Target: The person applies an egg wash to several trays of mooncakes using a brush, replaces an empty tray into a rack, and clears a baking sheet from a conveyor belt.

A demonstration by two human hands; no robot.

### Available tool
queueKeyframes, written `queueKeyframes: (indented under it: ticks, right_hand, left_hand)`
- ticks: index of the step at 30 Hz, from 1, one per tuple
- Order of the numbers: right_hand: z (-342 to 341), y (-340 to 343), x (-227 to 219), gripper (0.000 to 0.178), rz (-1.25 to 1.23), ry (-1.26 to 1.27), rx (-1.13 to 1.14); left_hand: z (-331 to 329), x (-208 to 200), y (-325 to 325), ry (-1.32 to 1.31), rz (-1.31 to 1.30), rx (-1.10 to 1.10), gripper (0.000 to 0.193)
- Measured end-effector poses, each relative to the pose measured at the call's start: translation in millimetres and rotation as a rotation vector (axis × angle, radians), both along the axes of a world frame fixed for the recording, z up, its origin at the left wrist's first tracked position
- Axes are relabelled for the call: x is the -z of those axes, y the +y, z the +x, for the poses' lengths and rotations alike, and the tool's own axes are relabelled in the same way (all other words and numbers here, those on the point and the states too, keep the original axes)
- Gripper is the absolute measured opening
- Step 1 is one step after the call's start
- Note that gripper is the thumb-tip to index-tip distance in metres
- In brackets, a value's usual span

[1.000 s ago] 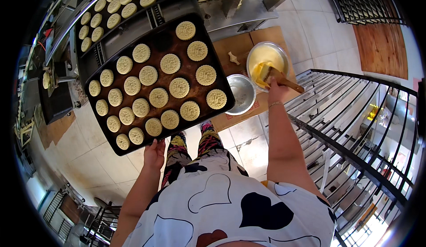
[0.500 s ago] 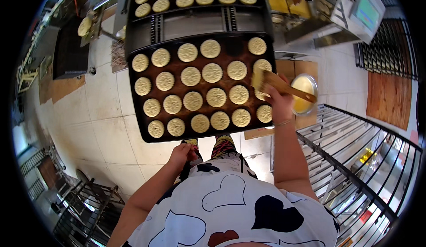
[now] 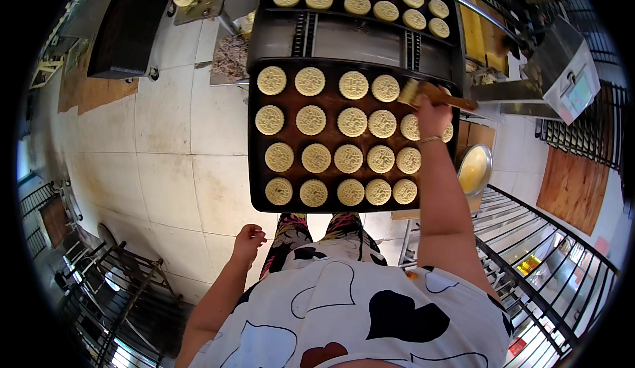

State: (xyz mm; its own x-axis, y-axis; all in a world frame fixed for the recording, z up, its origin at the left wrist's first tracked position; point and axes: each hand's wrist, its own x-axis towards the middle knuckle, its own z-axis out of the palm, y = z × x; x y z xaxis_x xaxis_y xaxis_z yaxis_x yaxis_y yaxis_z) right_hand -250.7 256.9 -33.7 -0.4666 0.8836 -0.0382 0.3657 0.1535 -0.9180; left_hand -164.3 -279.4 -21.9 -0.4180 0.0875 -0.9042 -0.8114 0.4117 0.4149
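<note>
- The step in hand looks like glazing: the right hand has its fingers closed round the handle of a pastry brush, held over the upper right corner of the dark baking tray.
- The brush bristles point left, at or just above the top row of the stamped round biscuits; contact cannot be made out.
- The tray carries four rows of biscuits, and the hand covers part of the second row at the right end.
- The left hand hangs loosely curled, holding nothing, below the tray's lower left corner and apart from it.
- A metal bowl of yellow wash sits just right of the tray, below the brush hand.
- Judged from this, the next move calls for light, even strokes along each row, with the brush kept wet from the bowl and drips kept off the tray.
- A second tray of biscuits lies beyond, on the machine's surface.
</note>
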Motion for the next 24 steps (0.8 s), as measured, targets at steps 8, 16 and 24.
queueKeyframes:
  ticks: [8, 16, 24]
  right_hand:
    - [-97.1, -176.2, -13.5, 0.049, -0.356, 0.169, -0.344]
    - [-37.4, -51.9, -12.8, 0.043, -0.219, 0.081, -0.044]
    - [-21.0, -147.6, -6.2, 0.043, -0.072, -0.449, -0.366]
  left_hand:
    - [-23.1, 3.5, -14.0, 0.048, 0.038, 0.004, 0.02]
    - [-17.6, 2.7, -25.7, 0.001, 0.024, -0.015, 0.022]
    - [-28.2, -1.3, -21.8, 0.038, 0.012, 0.059, 0.02]
